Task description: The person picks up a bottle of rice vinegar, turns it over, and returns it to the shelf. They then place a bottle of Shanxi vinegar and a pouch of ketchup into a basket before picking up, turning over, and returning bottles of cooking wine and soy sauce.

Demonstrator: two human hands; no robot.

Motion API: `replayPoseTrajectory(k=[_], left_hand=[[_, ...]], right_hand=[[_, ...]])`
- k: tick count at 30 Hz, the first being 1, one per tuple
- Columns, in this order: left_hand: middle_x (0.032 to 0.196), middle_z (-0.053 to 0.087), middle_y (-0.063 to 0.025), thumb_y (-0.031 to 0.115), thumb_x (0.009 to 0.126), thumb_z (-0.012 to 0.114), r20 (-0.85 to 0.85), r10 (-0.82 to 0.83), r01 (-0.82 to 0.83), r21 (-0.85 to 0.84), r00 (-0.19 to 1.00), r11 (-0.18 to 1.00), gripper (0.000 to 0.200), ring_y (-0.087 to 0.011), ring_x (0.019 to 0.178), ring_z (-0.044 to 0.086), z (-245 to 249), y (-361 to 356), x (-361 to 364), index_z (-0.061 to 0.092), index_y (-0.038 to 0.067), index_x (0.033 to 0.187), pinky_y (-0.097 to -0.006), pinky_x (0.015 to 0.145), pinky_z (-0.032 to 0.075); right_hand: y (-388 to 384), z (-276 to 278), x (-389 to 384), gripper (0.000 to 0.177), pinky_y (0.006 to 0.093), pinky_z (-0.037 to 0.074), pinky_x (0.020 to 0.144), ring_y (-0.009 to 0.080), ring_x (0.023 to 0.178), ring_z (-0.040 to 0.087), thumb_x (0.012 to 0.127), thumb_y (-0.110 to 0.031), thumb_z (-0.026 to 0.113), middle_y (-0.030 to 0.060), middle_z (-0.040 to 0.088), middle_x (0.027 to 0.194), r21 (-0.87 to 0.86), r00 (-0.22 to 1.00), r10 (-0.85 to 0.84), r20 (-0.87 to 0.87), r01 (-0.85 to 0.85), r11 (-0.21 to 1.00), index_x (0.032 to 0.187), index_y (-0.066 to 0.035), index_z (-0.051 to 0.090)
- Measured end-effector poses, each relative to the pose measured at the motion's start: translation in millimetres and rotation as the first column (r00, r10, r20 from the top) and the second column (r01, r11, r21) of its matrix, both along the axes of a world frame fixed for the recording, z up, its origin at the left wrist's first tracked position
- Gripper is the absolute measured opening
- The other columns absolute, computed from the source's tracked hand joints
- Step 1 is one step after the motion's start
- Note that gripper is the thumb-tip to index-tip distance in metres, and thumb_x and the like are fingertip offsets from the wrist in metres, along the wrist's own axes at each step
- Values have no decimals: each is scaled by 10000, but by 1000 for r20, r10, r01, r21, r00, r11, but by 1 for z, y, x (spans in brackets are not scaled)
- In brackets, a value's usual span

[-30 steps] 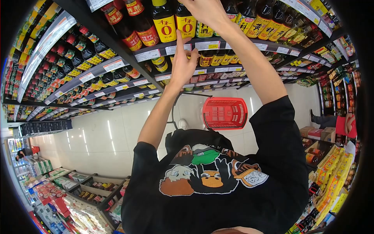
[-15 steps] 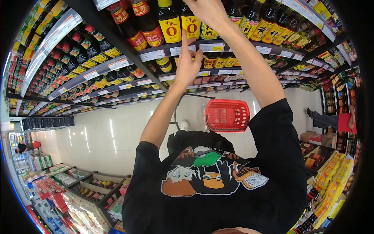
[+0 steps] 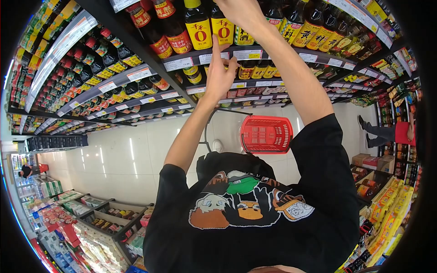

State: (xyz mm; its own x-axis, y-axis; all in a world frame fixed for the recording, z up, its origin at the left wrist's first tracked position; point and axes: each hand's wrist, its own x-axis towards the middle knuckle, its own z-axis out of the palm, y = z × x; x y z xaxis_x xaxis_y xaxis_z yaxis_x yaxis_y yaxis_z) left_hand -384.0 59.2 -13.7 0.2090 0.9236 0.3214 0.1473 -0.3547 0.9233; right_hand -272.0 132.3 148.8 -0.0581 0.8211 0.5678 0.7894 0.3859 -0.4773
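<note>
A cooking wine bottle (image 3: pixel 222 32) with a yellow label and a red zero stands at the shelf's front. My right hand (image 3: pixel 243 16) is at its neck from the right, fingers closed around the top; the fingertips are partly cut off by the upper edge of the view. Below, my left hand (image 3: pixel 221 75) has its index finger stretched up against the lower part of that label, with the thumb apart. A matching bottle (image 3: pixel 198 29) stands directly to the left. On the right is another yellow-labelled bottle (image 3: pixel 244 36), partly covered by my right wrist.
Price tags line the shelf edge (image 3: pixel 207 58). Red-labelled bottles (image 3: pixel 175 32) stand left, more yellow-labelled bottles (image 3: pixel 314 34) right. A red shopping basket (image 3: pixel 266 146) is on the floor (image 3: pixel 123 157) near my feet. Another person (image 3: pixel 387 133) is at the far right, by stacked boxes (image 3: pixel 372 161).
My hands and the bottles stay almost where they were. The person at the far right has shifted, and both of their feet now show.
</note>
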Motion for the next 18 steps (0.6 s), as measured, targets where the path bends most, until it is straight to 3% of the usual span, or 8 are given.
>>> replayPoseTrajectory(k=[6,7,10,12,13,15,16,18], left_hand=[[1447,510,-241,63,978,575,-10,10,-10,-10,1000,1000,873,-237,890,709,-3,-3,-3,-17,8,1618,-377,820,562],[1462,483,-238,54,996,554,27,-1,1,5,1000,1000,875,-236,909,716,-4,-7,-6,-60,41,1619,-344,766,585],[1466,458,-230,39,1010,532,101,8,-10,22,995,1000,875,-235,928,718,-3,-14,-13,-99,69,1617,-309,702,608],[1455,459,-225,34,1008,532,140,30,-33,20,990,999,872,-235,928,715,-3,-13,-17,-94,64,1614,-308,694,609],[1447,463,-222,28,1005,529,147,56,-58,10,988,998,851,-235,926,713,-4,-11,-19,-69,57,1611,-308,688,607],[1436,464,-221,21,1003,524,165,85,-88,12,983,996,778,-233,926,713,-8,-6,-23,18,36,1593,-306,690,602],[1436,464,-221,21,1003,524,165,87,-91,14,982,996,778,-233,926,713,-8,-5,-25,18,36,1593,-306,690,602],[1424,474,-233,6,983,534,180,107,-111,9,978,994,751,-232,881,715,-7,-4,-27,69,4,1573,-309,666,563]], right_hand=[[0,4,1,471,532,558,662,487,757,683,1034,-321,561,316,668,754,-69,1000,0,25,2,998,923,134,615],[-1,5,1,471,532,558,662,487,757,683,1034,-321,561,316,668,754,-68,1000,-2,25,3,998,923,134,615],[-10,6,-1,454,523,568,692,484,808,689,1022,-312,586,345,673,830,-103,998,-11,-60,4,995,1000,141,600],[-17,4,-2,445,515,575,745,467,890,702,1010,-278,607,389,663,975,-19,981,71,-180,-75,997,1147,140,538],[-25,5,-3,445,515,575,745,467,890,702,1010,-278,607,389,663,975,-20,981,73,-180,-78,997,1147,140,538],[-46,8,-5,426,477,563,722,399,824,713,992,-230,638,325,654,1054,11,935,75,-347,-76,997,1231,87,484],[-57,8,-7,426,477,563,722,399,824,713,992,-230,638,325,654,1054,13,935,79,-347,-79,997,1231,87,484],[-73,4,-11,407,430,529,668,305,706,662,972,-208,672,207,604,1052,124,924,82,-373,-38,992,1238,28,474]])
